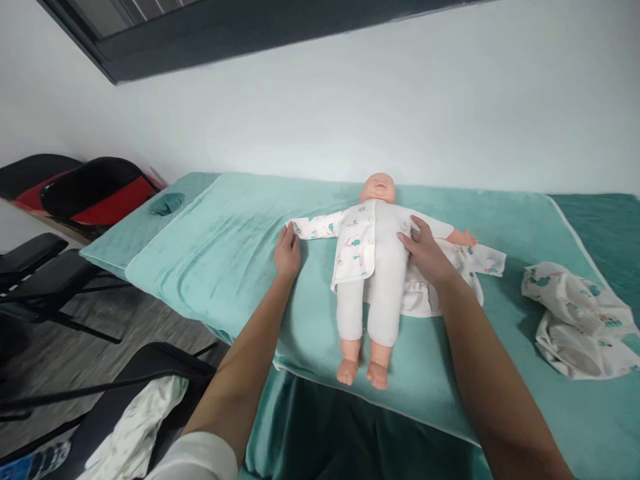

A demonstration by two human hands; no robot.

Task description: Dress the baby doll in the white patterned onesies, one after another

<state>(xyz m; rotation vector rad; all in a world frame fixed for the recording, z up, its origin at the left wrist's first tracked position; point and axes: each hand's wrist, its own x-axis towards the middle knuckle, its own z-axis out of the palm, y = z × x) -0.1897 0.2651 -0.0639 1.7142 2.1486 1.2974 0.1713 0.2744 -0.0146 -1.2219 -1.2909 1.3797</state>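
A baby doll (387, 267) in a white body lies face up on the bed, its bare feet towards me. One half of a printed baby shirt (354, 243) covers its chest on the left, with that arm inside the sleeve. The shirt's other half (425, 293) lies spread out beside and partly under the doll. My left hand (287, 253) has its fingers closed at the cuff of the worn sleeve; the doll's hand there is hidden. My right hand (425, 250) grips the doll's side below the bare arm, thumb on the chest.
Crumpled printed baby clothing (580, 320) lies at the right on the green-covered bed (215, 240). A face hole (167, 204) is at the bed's left end. Chairs (100, 190) stand at the left; a nearer chair (165, 357) holds a cloth (140, 427) and a bottle (45, 460).
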